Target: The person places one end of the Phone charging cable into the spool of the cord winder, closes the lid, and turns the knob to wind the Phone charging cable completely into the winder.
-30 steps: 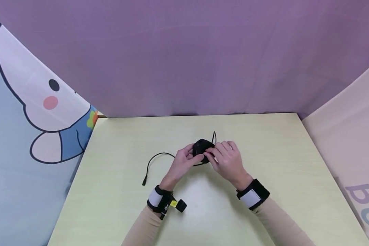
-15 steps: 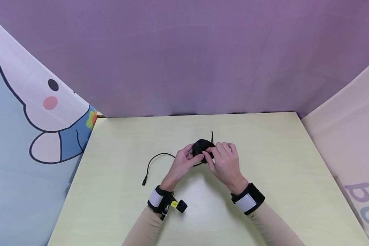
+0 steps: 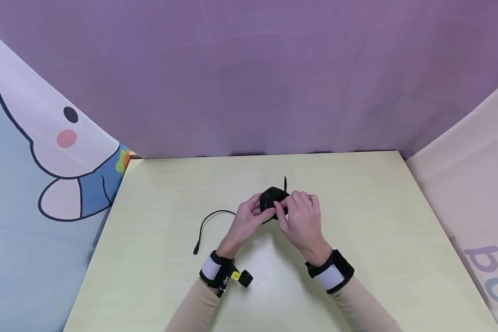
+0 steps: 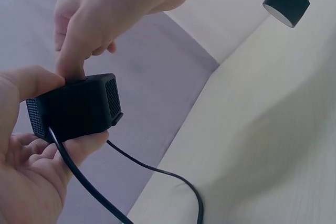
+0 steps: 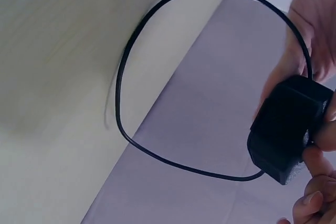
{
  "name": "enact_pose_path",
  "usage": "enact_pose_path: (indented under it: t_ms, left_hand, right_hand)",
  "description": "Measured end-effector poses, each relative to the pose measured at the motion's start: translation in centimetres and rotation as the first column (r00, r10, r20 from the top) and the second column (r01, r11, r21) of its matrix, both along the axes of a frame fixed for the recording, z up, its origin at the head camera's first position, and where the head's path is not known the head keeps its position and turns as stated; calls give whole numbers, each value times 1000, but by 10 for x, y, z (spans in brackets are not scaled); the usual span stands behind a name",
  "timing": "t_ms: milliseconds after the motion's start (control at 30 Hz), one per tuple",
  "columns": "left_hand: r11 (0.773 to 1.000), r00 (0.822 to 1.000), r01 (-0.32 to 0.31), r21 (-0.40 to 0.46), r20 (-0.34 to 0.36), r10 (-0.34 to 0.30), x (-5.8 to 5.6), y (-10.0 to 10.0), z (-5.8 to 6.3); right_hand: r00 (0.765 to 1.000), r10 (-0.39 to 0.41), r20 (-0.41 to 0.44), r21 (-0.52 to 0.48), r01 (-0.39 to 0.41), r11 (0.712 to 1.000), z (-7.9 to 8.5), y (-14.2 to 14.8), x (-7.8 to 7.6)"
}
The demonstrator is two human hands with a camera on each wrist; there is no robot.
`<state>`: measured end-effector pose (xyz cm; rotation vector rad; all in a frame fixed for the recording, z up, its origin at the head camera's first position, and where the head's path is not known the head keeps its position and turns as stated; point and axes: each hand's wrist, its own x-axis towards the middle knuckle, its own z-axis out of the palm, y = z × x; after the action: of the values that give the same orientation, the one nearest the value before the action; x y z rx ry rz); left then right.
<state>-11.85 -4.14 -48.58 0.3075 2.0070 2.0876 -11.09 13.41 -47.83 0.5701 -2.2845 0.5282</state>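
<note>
Above the table (image 3: 365, 207), left hand (image 3: 245, 221) and right hand (image 3: 302, 222) hold a black device (image 3: 268, 199)

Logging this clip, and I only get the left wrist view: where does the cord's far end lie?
Observer: In the head view, its plug lies on the table, to the left of the left hand.
Operator: The cord leaves my frame. What shape does it make?
Observer: In the right wrist view, the cord makes one wide loop beside the box.
Operator: I can't see any sleeves. Bare forearms?
Observer: No, the head view shows beige sleeves on both.
</note>
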Motion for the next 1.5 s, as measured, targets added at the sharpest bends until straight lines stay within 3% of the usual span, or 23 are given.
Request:
enact_pose_path:
  t_ms: [367, 933, 1267, 1500]
  left_hand:
    - [1000, 999, -7, 0, -38, 7, 1, 2, -4]
    - [999, 999, -33, 26, -36, 34, 2, 5, -6]
    - [999, 999, -38, 22, -19, 38, 2, 6, -2]
    - [1000, 1000, -18, 6, -2, 18, 3, 3, -2]
  right_hand:
    - [996, 26, 85, -153, -12, 988, -2, -4, 2]
    - [989, 19, 147, -218, 14, 976, -1, -7, 4]
    - [989, 130, 68, -162, -118, 980, -3, 9, -1]
    - [944, 327, 36, 33, -328, 944, 4, 29, -8]
